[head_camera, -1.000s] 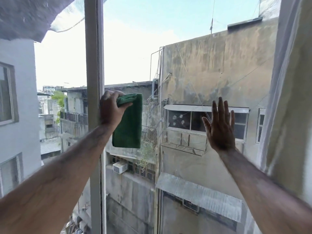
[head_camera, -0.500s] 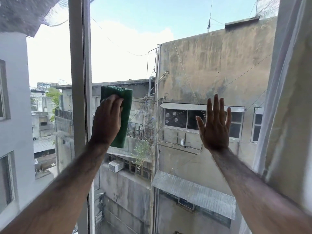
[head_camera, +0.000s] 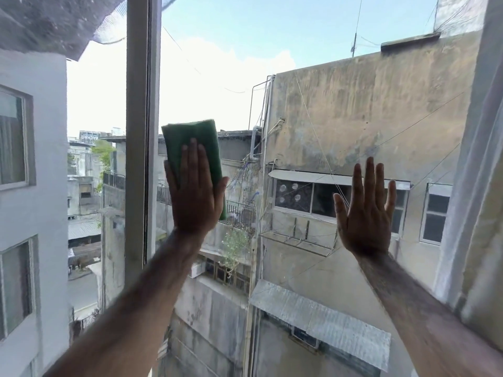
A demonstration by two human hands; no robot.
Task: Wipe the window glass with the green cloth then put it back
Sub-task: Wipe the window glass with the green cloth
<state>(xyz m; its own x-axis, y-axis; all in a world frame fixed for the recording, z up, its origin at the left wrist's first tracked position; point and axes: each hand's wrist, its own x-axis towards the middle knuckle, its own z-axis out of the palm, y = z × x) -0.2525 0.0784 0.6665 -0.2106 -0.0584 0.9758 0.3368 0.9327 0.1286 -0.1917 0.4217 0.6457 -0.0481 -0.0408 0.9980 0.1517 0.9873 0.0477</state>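
Observation:
The folded green cloth [head_camera: 192, 140] lies flat against the window glass [head_camera: 285, 110], just right of the vertical window frame. My left hand [head_camera: 194, 191] presses on the cloth's lower half with fingers extended upward, so only the cloth's top and right edge show. My right hand [head_camera: 366, 213] rests flat on the glass farther right, fingers spread, holding nothing. Both forearms reach up from the bottom of the view.
A grey vertical window frame [head_camera: 138, 148] divides the glass left of the cloth. A white sheer curtain [head_camera: 479, 186] hangs along the right edge. Through the glass are concrete buildings, an awning and sky.
My left hand went from gripping the cloth by its top edge to pressing it flat on the glass, sliding slightly right and up. My right hand stayed flat on the glass.

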